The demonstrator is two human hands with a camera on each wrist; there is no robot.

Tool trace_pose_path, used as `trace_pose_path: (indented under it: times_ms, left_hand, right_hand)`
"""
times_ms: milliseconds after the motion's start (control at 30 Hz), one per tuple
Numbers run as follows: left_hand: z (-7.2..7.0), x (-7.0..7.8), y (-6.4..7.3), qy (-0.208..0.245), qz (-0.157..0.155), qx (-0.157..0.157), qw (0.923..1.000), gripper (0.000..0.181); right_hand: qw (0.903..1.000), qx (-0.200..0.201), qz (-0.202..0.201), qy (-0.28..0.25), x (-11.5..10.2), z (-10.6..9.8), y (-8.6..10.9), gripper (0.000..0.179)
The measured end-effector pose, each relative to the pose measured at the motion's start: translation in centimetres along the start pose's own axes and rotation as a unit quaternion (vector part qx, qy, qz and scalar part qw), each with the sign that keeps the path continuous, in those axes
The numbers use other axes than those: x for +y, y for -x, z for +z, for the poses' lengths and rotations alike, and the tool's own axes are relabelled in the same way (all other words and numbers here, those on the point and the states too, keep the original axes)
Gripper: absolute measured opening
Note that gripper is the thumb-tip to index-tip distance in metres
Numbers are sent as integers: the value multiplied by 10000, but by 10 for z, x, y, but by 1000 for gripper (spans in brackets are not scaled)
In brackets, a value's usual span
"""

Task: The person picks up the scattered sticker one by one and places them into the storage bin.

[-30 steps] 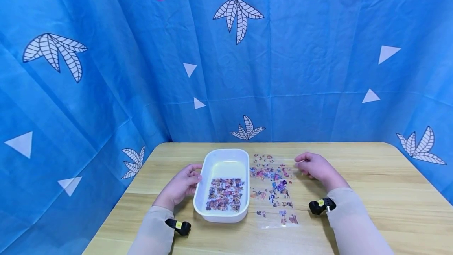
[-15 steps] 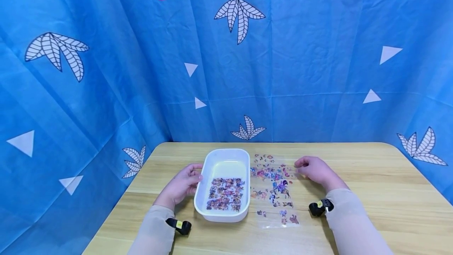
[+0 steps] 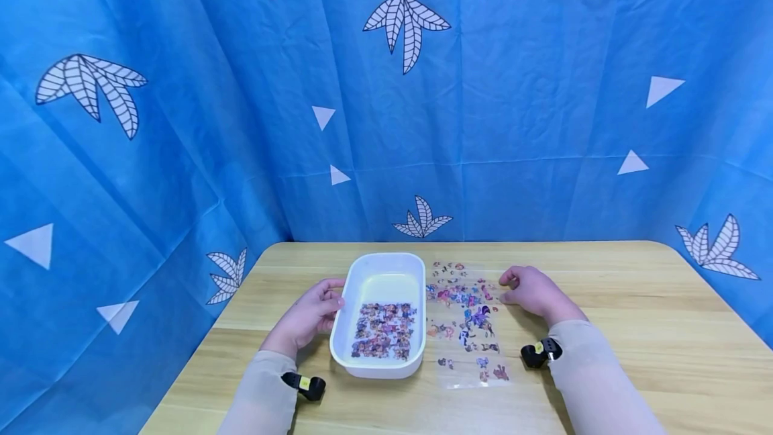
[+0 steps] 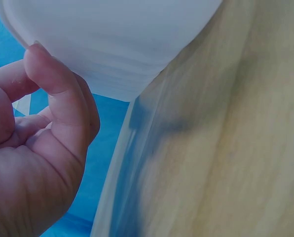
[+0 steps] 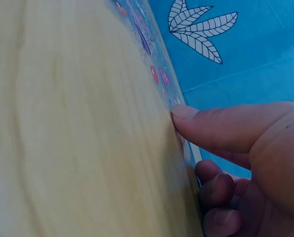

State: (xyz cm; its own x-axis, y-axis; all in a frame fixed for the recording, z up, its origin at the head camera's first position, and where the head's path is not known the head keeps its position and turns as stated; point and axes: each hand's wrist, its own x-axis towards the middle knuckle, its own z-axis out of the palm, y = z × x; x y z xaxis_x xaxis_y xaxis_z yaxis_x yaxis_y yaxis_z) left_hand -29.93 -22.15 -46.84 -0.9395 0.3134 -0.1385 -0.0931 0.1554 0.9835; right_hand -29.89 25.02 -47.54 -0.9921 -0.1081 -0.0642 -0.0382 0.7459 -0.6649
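A white plastic tub [image 3: 379, 371] sits left of the middle of the table, with a dense patch of small cartoon stickers [image 3: 384, 331] on its floor. My left hand [image 3: 311, 314] grips the tub's left side; in the left wrist view a digit presses at its rim. To the right of the tub, a clear sheet [image 3: 449, 374] with scattered colourful cartoon figures lies flat. At that sheet's right edge is my right hand [image 3: 534, 293], thumb and index finger apart. In the right wrist view the thumb [image 5: 206, 123] reaches the sheet's edge while other fingers are bent below.
The light wooden table [image 3: 652, 341] has rounded far corners. A blue curtain [image 3: 519, 106] with white leaf and triangle prints hangs behind it and along both sides. A black strap device [image 3: 304, 384] is worn on the left wrist, another [image 3: 540, 352] on the right.
My right hand has shifted slightly toward me and left, onto the clear sheet's edge, and thumb and index finger have spread apart. The left hand and tub stay put.
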Motion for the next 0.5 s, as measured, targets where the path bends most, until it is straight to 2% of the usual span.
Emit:
trace_pose_path:
  times_ms: [200,400,500]
  left_hand:
    - [-1,2,1,-3,9,-72,10000,54]
    - [1,4,2,31,-10,-77,10000,55]
    - [1,4,3,17,6,-107,9999,55]
  right_hand:
    - [10000,46,45,-54,-1,-1,0,28]
    - [10000,38,70,22,0,-2,2,14]
    - [9999,32,25,-168,4,-3,4,11]
